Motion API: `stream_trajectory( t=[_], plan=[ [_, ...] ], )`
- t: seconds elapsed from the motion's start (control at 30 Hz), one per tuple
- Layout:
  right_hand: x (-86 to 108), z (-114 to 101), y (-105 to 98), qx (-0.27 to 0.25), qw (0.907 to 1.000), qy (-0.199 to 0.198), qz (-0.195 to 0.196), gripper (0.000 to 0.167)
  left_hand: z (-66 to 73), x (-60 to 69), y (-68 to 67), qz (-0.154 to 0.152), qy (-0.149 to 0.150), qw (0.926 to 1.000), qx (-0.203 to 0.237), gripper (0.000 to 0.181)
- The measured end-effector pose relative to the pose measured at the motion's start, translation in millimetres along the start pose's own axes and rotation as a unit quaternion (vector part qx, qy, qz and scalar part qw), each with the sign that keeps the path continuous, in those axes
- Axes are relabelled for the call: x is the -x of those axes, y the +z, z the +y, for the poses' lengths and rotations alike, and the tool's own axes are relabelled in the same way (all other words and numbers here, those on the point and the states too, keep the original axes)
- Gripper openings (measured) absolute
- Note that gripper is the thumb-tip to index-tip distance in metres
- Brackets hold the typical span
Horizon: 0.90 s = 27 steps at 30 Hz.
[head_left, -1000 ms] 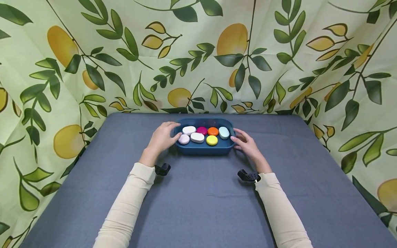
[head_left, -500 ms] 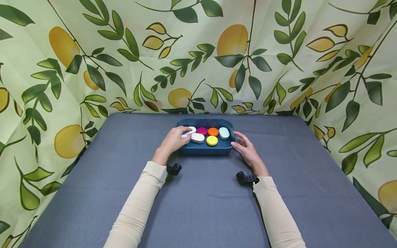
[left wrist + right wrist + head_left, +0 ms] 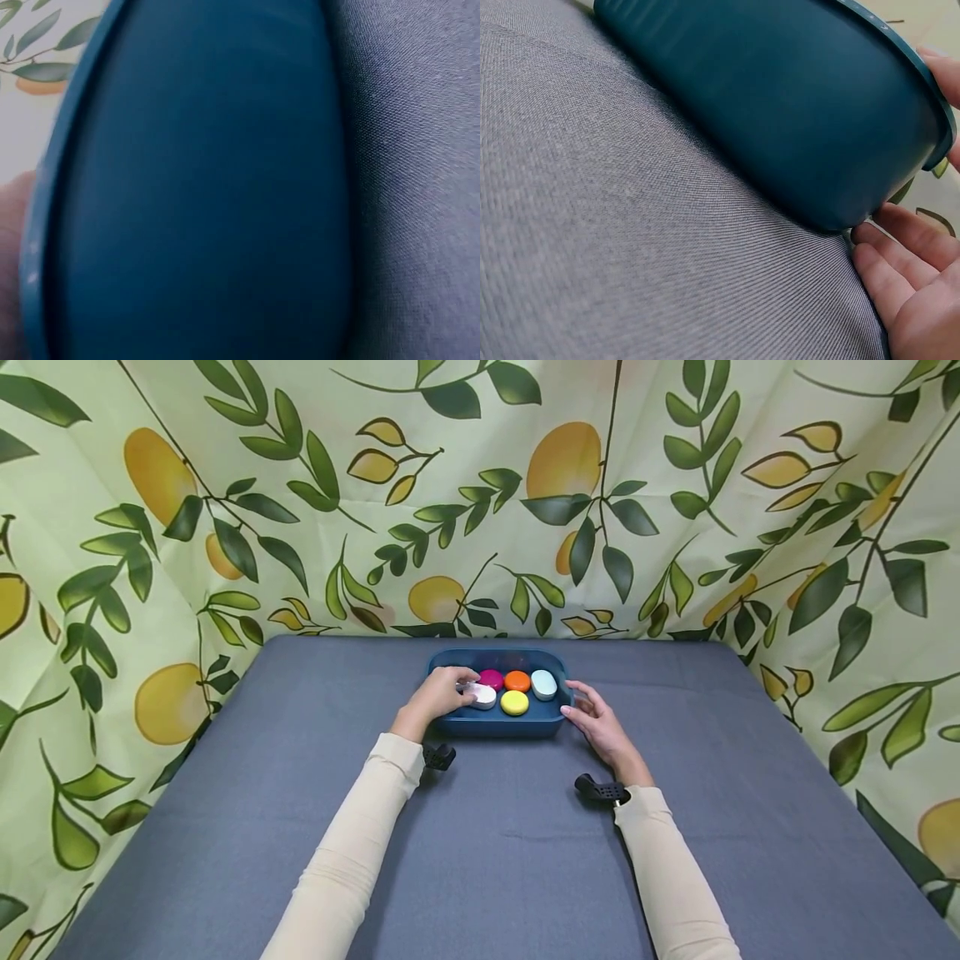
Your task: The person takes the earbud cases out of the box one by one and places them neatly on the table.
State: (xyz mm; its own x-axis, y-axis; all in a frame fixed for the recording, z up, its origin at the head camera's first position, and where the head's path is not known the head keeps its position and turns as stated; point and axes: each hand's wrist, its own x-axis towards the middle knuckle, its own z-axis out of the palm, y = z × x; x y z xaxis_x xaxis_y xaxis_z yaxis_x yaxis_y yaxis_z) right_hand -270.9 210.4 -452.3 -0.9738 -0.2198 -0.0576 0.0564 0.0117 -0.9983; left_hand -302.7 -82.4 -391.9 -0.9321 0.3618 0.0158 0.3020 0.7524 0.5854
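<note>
A dark blue tub (image 3: pixel 525 727) with rounded ends holds several smooth, rounded pieces. My left hand (image 3: pixel 438 693) reaches over its left end, fingers and thumb bent down around the left pieces. A white oval piece (image 3: pixel 486 697) shows beside the thumb; whether I pinch it is hidden. Behind and right of it lie a magenta piece (image 3: pixel 491 679), an orange one (image 3: pixel 517 681), a yellow one (image 3: pixel 514 702) and a pale blue one (image 3: pixel 543 684). My right hand (image 3: pixel 602 727) rests against the tub's right end, relaxed fingers touching its outer wall (image 3: pixel 795 112).
The tub stands near the far edge of a table covered with grey cloth (image 3: pixel 495 843). A curtain (image 3: pixel 480 552) printed with leaves and fruit hangs behind and at both sides. Black camera mounts (image 3: pixel 600 788) sit at the wrists.
My left hand has moved right, from the tub's left end to over its left pieces, covering the lilac piece and most of the back white one. The right hand stays nearly still.
</note>
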Motion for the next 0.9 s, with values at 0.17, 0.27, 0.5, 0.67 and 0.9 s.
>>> stream_trajectory(
  t=[0.17, 0.27, 0.5, 0.67, 0.9],
  plan=[
    [-0.9, 0.9, 0.3, -0.002, 1.0, -0.003, 0.003, 0.058, -0.7, -7.5, 4.1, -0.012, -0.015, 0.9997, -0.018, 0.041],
    [-1.2, 1.2, 0.9, -0.005, 1.0, -0.001, 0.006, 0.058, -1.0, -10.4, 5.8, -0.017, -0.019, 0.9988, -0.041, 0.042],
    [-0.4, 1.9, 1.6, 0.011, 0.9998, -0.008, 0.013, 0.057, -0.6, -13.1, 8.7, -0.025, -0.028, 0.9965, -0.074, 0.044],
    [-1.1, 4.3, 2.3, 0.044, 0.9984, -0.03, 0.015, 0.06, -2.1, -11.3, 8.1, -0.014, -0.013, 0.998, -0.06, 0.044],
    [-1.7, 4.7, 2.8, 0.038, 0.9983, -0.038, 0.019, 0.06, 1.2, -2.3, -5.6, 0.01, -0.003, 0.9999, -0.001, 0.045]
  ],
)
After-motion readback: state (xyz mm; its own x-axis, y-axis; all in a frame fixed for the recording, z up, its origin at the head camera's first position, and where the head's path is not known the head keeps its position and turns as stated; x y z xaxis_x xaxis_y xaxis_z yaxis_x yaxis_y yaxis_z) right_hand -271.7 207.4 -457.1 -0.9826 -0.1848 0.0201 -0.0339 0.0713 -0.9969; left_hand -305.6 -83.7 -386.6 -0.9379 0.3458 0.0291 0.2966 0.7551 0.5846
